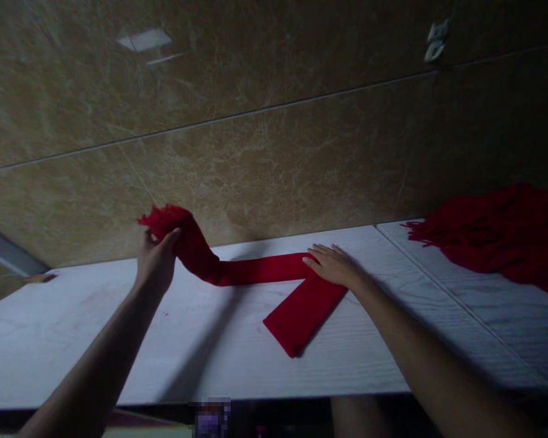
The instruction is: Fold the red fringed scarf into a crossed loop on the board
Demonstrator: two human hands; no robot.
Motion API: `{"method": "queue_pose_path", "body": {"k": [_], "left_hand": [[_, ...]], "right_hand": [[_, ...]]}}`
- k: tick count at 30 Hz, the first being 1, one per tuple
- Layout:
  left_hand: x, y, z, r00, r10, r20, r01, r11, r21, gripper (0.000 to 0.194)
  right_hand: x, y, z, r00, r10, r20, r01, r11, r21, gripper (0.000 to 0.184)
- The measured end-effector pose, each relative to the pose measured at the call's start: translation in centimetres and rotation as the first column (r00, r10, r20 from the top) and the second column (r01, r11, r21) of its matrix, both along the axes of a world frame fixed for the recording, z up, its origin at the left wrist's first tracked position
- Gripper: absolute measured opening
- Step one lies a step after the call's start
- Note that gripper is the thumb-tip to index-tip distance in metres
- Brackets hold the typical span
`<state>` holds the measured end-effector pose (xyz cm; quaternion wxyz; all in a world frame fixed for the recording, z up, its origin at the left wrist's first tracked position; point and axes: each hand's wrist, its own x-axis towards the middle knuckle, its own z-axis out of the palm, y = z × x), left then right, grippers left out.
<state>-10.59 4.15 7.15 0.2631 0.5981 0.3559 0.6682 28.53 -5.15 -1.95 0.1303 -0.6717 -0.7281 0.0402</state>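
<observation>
"Forearms first, both bare: the left forearm (105, 347) and right forearm (420, 347) reach in wide apart."

"And beyond them?"

"A brown marbled wall (256, 164), with the white tabletop (95, 316) along its foot."

"What's that red heap (511, 237)?"

"Loose cloth with a stringy fringe, off to the right by the wall, well apart from the hands."

"So where's the scarf (256, 271)?"

"Mid-table: a narrow red band lying flat, its fringed left end lifted. At the right it bends back on a slant towards the person."

"Why's that end up?"

"The left hand (158, 255) has it pinched between thumb and fingers, just below the fringe. Probably for a bit of pull, so the band lies straight."

"And the right hand (331, 266)?"

"Palm down on the bend, fingers slightly spread, thumb out to the side. I'd say it's an anchor, so the slanted part doesn't slide."

"Anything smaller?"

"Just a pale fitting (436, 41) high on the wall."
</observation>
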Motion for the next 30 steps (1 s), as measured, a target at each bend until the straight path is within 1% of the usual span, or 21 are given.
{"method": "queue_pose_path", "body": {"k": [1,2,3,4,5,7,8,10,11,13,15,18,21,23,24,25,26,27,28,29,30], "left_hand": [[2.1,-1.4,0.1,0.999,-0.022,0.024,0.021,0.999,0.036,0.056],[4.2,-3.3,-0.2,0.997,-0.067,-0.033,0.069,0.996,0.063,0.063],[6.2,-5.4,-0.8,0.984,-0.128,-0.125,0.138,0.987,0.077,0.069],[8.0,-7.6,-1.8,0.948,-0.199,-0.247,0.222,0.973,0.068,0.077],[9.4,-9.7,-3.1,0.880,-0.282,-0.383,0.313,0.950,0.018,0.082],[10.9,-13.3,-6.3,0.650,-0.427,-0.628,0.497,0.865,-0.073,0.089],[11.1,-14.4,-7.7,0.531,-0.439,-0.725,0.551,0.829,-0.098,0.095],[10.8,-15.4,-9.9,0.435,-0.370,-0.821,0.548,0.832,-0.085,0.100],[10.5,-15.4,-10.4,0.403,-0.339,-0.850,0.529,0.844,-0.086,0.098],[10.0,-14.8,-10.3,0.333,-0.314,-0.889,0.503,0.857,-0.114,0.090],[10.0,-13.9,-9.2,0.233,-0.332,-0.914,0.517,0.838,-0.173,0.083],[11.1,-12.8,-7.3,0.116,-0.380,-0.917,0.569,0.783,-0.253,0.086],[12.6,-12.1,-6.5,0.041,-0.457,-0.889,0.640,0.695,-0.327,0.093],[13.4,-11.7,-6.7,0.033,-0.551,-0.834,0.687,0.618,-0.382,0.091],[13.8,-11.5,-6.9,0.048,-0.623,-0.781,0.704,0.575,-0.416,0.087],[14.2,-11.3,-7.2,0.094,-0.712,-0.696,0.713,0.536,-0.452,0.080],[14.5,-11.0,-7.5,0.185,-0.802,-0.568,0.714,0.506,-0.483,0.071],[14.8,-10.7,-7.8,0.313,-0.866,-0.389,0.709,0.486,-0.511,0.060],[15.1,-10.3,-8.0,0.458,-0.873,-0.170,0.698,0.471,-0.539,0.051],[15.3,-9.8,-8.2,0.589,-0.806,0.064,0.686,0.456,-0.567,0.043],[15.4,-9.3,-8.2,0.676,-0.683,0.277,0.679,0.432,-0.593,0.038]], "right_hand": [[0.0,0.0,0.0,1.000,-0.002,0.005,0.002,1.000,0.002,0.058],[-0.1,0.0,0.0,1.000,-0.002,0.008,0.002,1.000,0.005,0.058],[-0.1,0.0,0.0,1.000,-0.002,0.011,0.002,1.000,0.007,0.057],[-0.1,-0.1,0.0,1.000,0.000,0.013,0.000,1.000,0.006,0.056],[-0.1,-0.2,0.1,1.000,-0.002,0.013,0.002,1.000,0.000,0.055],[-0.2,-0.4,0.2,1.000,-0.014,0.008,0.014,1.000,-0.016,0.055],[-0.3,-0.5,0.3,1.000,-0.021,0.003,0.021,1.000,-0.023,0.056],[-0.4,-0.6,0.4,0.999,-0.033,-0.006,0.033,0.999,-0.030,0.058],[-0.5,-0.6,0.5,0.999,-0.036,-0.010,0.036,0.999,-0.031,0.058],[-0.6,-0.7,0.7,0.999,-0.036,-0.016,0.035,0.999,-0.035,0.058],[-0.8,-0.8,0.9,0.999,-0.035,-0.023,0.034,0.999,-0.038,0.058],[-0.9,-1.0,1.1,0.999,-0.028,-0.028,0.027,0.999,-0.036,0.057],[-0.9,-0.9,1.0,0.999,-0.025,-0.026,0.024,0.999,-0.024,0.056],[-0.8,-0.8,0.8,0.999,-0.027,-0.022,0.026,1.000,-0.016,0.056],[-0.7,-0.7,0.7,0.999,-0.029,-0.018,0.029,0.999,-0.014,0.056],[-0.6,-0.5,0.5,0.999,-0.031,-0.014,0.031,0.999,-0.014,0.056],[-0.5,-0.4,0.3,0.999,-0.033,-0.012,0.032,0.999,-0.016,0.055],[-0.4,-0.3,0.1,0.999,-0.031,-0.014,0.031,0.999,-0.017,0.055],[-0.4,-0.3,-0.1,0.999,-0.027,-0.024,0.027,1.000,-0.010,0.053],[-0.3,-0.2,-0.3,0.999,-0.023,-0.038,0.023,1.000,0.003,0.051],[-0.3,-0.1,-0.4,0.999,-0.020,-0.051,0.021,1.000,0.016,0.048]]}}
